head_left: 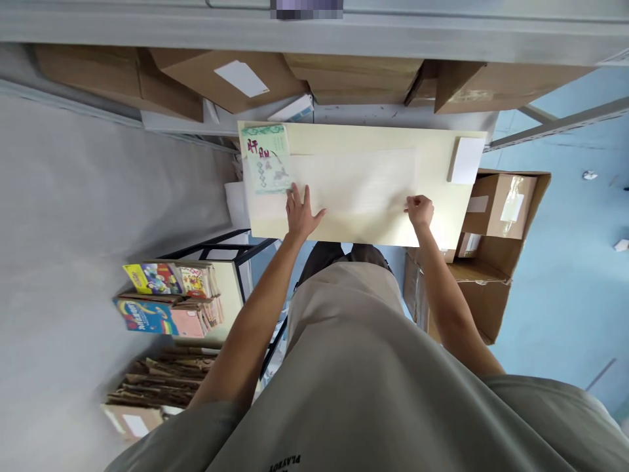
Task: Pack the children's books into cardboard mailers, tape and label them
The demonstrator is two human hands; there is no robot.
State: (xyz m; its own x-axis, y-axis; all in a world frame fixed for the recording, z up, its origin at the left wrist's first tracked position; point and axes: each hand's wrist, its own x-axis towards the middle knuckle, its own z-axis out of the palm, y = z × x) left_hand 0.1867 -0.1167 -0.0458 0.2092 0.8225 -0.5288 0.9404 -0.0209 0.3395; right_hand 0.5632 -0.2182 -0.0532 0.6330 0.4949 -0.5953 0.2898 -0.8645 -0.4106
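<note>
A pale translucent sheet point(358, 180) lies spread on a cream table top point(432, 141). My left hand point(301, 211) rests flat on the sheet's near left part, fingers spread. My right hand point(419, 210) is closed in a pinch at the sheet's near right corner. A green and white printed booklet point(266, 159) lies at the table's left end, just beyond my left fingertips. A small white pad point(466, 160) sits at the far right corner of the table.
Brown cardboard boxes point(230, 75) line a shelf beyond the table. An open carton point(501, 216) stands on the blue floor at the right. Stacks of colourful books point(167, 298) and flattened cardboard point(162, 380) sit on a low rack at the left.
</note>
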